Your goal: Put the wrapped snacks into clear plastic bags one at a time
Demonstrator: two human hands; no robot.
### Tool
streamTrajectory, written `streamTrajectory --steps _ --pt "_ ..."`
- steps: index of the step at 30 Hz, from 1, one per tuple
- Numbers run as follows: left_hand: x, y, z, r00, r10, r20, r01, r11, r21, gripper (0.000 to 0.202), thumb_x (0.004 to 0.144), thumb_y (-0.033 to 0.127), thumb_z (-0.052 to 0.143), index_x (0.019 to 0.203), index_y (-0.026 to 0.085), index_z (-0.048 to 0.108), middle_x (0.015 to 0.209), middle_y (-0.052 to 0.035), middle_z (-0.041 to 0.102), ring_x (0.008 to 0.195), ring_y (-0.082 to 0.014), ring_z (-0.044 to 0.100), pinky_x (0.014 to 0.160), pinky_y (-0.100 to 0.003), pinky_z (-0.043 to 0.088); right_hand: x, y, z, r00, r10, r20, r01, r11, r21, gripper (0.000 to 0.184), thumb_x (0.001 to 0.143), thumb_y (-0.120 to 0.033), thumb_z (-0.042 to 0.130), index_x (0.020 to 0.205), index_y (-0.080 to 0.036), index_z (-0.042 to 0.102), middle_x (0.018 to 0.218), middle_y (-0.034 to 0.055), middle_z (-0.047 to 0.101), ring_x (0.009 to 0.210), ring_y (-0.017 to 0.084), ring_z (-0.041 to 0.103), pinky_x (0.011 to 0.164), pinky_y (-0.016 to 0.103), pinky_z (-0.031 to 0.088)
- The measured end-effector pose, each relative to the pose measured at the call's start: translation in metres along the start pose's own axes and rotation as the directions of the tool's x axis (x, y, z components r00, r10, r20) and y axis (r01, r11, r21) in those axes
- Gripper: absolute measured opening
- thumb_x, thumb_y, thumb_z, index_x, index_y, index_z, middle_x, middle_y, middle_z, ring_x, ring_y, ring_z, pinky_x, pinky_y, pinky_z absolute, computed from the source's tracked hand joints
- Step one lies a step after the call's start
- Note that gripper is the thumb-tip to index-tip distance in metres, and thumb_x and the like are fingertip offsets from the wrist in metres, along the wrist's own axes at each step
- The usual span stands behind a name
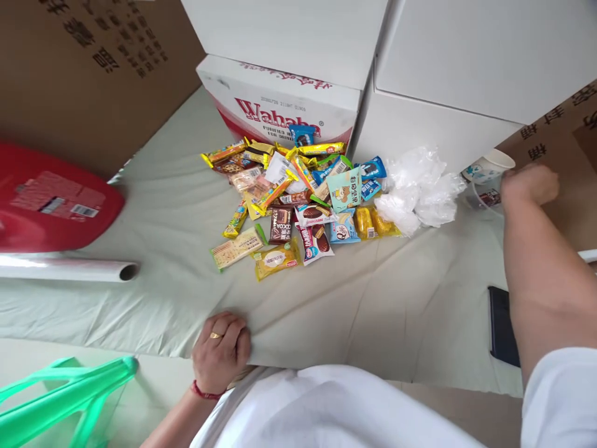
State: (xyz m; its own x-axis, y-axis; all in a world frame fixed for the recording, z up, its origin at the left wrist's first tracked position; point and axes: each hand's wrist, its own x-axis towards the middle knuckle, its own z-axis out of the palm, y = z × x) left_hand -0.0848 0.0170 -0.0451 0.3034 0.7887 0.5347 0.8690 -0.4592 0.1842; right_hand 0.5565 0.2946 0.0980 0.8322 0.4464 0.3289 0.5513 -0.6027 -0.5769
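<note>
My left hand (220, 350) is curled at the near edge of the pale tablecloth (163, 218), fingers folded over its hem, a ring on one finger. My right hand (529, 184) is stretched out to the far right, closed in a loose fist beside a paper cup (487, 167); what it holds, if anything, is hidden. A pile of wrapped snacks (298, 199) lies in the middle of the cloth, well away from both hands. Crumpled clear plastic bags (420, 190) lie to the right of the pile.
A Wahaha carton (280, 99) and white boxes (448, 68) stand behind the snacks. A brown carton (88, 68), a red plastic item (51, 199) and a roll of clear film (69, 270) sit at the left. A dark phone (501, 326) lies at the right. A green stool (60, 392) stands below.
</note>
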Motion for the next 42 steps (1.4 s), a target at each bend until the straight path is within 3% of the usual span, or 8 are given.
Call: streamTrajectory --steps 6,11,15,19,26,34,39,42 --pt "-0.007 -0.002 0.001 1.000 -0.010 -0.007 0.010 0.999 -0.047 0.020 0.080 0.007 0.063 0.091 0.023 0.062 0.085 -0.0052 0.068 0.092 -0.0261 0.066 0.082 -0.037 0.054 -0.091 -0.019 -0.027 0.873 -0.487 -0.019 0.468 0.827 0.312 0.024 0.093 -0.027 0.068 0.093 -0.006 0.077 0.080 0.0132 0.072 0.069 0.012 0.059 0.069 0.033 0.040" --pt "-0.012 -0.004 0.002 1.000 0.008 0.001 -0.008 0.996 -0.085 0.019 0.081 0.005 0.062 0.091 0.021 0.063 0.086 -0.0068 0.067 0.094 -0.0267 0.065 0.082 -0.038 0.055 -0.178 -0.026 -0.027 0.443 -0.739 0.507 0.526 0.672 0.521 0.035 0.069 -0.009 0.088 0.102 -0.020 0.080 0.101 0.0040 0.072 0.071 0.010 0.055 0.071 0.027 0.044" --pt "-0.011 -0.004 -0.003 0.999 -0.044 0.013 0.046 0.974 -0.220 0.018 0.083 0.005 0.059 0.087 0.021 0.064 0.085 -0.0056 0.067 0.092 -0.0241 0.065 0.082 -0.036 0.055 -0.210 -0.029 -0.017 0.628 -0.590 0.508 0.333 0.793 0.510 0.018 0.068 -0.004 0.084 0.071 -0.019 0.075 0.075 -0.0015 0.067 0.064 0.011 0.050 0.072 0.028 0.045" --pt "0.001 0.007 -0.017 0.940 -0.288 0.185 0.341 0.739 -0.581 0.012 0.091 0.015 0.056 0.090 0.021 0.066 0.091 -0.0064 0.067 0.087 -0.0198 0.065 0.074 -0.033 0.055 -0.272 -0.027 -0.035 0.796 -0.450 0.406 -0.003 0.667 0.745 0.016 0.071 -0.024 0.086 0.077 -0.020 0.072 0.074 -0.0016 0.065 0.063 0.012 0.052 0.065 0.027 0.044" --pt "0.066 0.048 0.004 0.629 -0.244 0.738 0.686 -0.272 -0.675 0.057 0.080 0.056 0.076 0.122 0.022 0.059 0.121 -0.0113 0.064 0.090 -0.0193 0.069 0.050 -0.020 0.047 -0.437 -0.007 -0.072 0.448 -0.663 0.600 -0.165 0.598 0.784 0.016 0.078 -0.036 0.084 0.077 -0.024 0.072 0.085 0.0020 0.066 0.078 0.017 0.059 0.070 0.030 0.049" --pt "0.081 0.038 0.031 0.555 -0.465 0.690 0.653 -0.271 -0.707 0.029 0.068 0.039 0.080 0.079 0.016 0.067 0.064 0.0033 0.057 0.053 -0.0071 0.045 0.048 -0.021 0.033 -0.455 0.013 -0.065 0.568 -0.333 0.753 -0.599 0.460 0.655 0.038 0.071 -0.048 0.088 0.081 -0.024 0.060 0.068 -0.0054 0.051 0.058 0.010 0.045 0.057 0.024 0.044" --pt "0.079 0.058 0.000 0.605 -0.486 0.631 0.589 -0.260 -0.765 0.035 0.081 0.052 0.074 0.085 0.020 0.059 0.069 0.0047 0.057 0.048 -0.0057 0.044 0.045 -0.021 0.031 -0.452 0.011 -0.088 0.692 -0.402 0.600 -0.361 0.526 0.770 0.031 0.079 -0.047 0.082 0.080 -0.026 0.059 0.078 -0.0025 0.055 0.065 0.013 0.052 0.061 0.027 0.048" --pt "0.077 0.071 -0.013 0.581 -0.217 0.785 0.683 -0.395 -0.615 0.050 0.083 0.070 0.067 0.097 0.022 0.060 0.084 -0.0002 0.065 0.057 -0.0105 0.059 0.045 -0.021 0.039 -0.465 0.007 -0.104 0.591 -0.637 0.495 -0.044 0.587 0.808 0.010 0.087 -0.035 0.076 0.086 -0.029 0.068 0.091 0.0020 0.066 0.078 0.018 0.061 0.070 0.032 0.051"
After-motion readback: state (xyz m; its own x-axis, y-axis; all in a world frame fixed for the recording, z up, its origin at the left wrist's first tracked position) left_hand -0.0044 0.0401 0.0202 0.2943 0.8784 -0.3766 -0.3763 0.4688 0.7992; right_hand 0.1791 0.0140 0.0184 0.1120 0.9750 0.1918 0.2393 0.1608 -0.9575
